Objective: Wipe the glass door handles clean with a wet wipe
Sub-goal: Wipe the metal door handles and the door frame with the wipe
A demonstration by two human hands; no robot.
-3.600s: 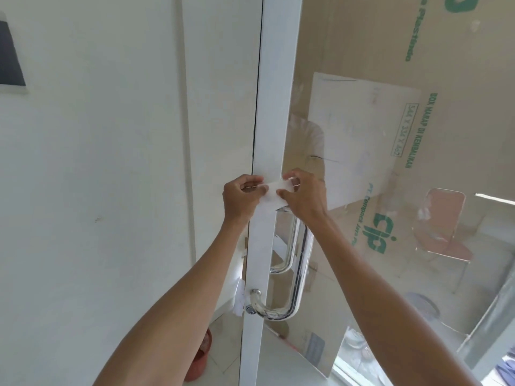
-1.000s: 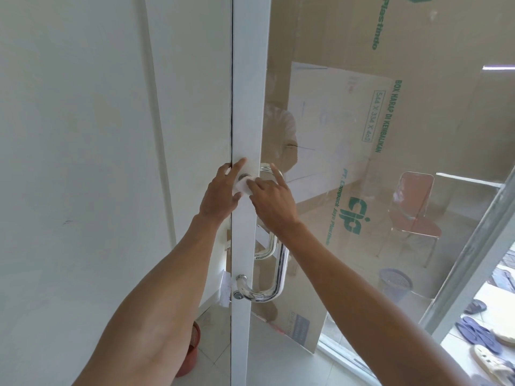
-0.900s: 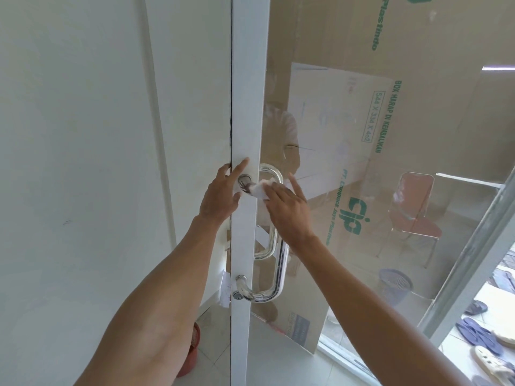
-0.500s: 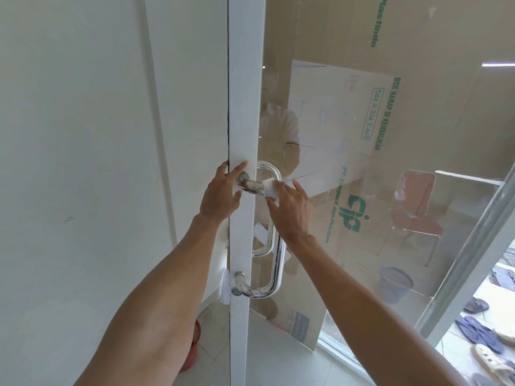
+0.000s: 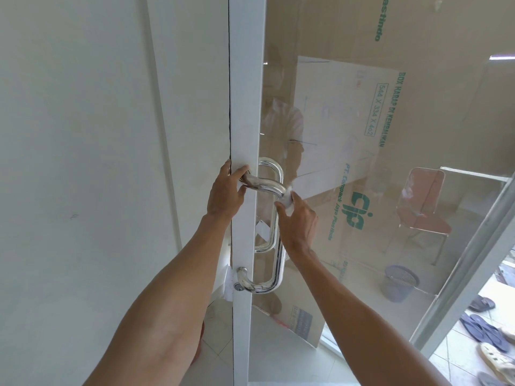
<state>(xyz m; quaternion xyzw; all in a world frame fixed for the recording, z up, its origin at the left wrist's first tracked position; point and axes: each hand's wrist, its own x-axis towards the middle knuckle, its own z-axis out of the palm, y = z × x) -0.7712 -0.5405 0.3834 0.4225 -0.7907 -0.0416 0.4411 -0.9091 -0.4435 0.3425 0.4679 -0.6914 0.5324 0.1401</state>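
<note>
The left hand (image 5: 226, 192) rests on the white door frame (image 5: 245, 107), its fingers loosely curled, the thumb lying by the top mount of the chrome handle (image 5: 279, 260). Just to its right, the right hand (image 5: 299, 218) is closed around the wet wipe (image 5: 288, 198) and presses it on the handle's upper bend. Below both hands the handle continues down. Beyond the glass stand a chair (image 5: 423, 207) and a basket (image 5: 400, 282).

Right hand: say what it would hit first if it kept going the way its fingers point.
The right hand points up and leftward, its wet wipe at the chrome handle's upper bend. Going on, it would meet that bend first, probably; depth is unclear.
</note>
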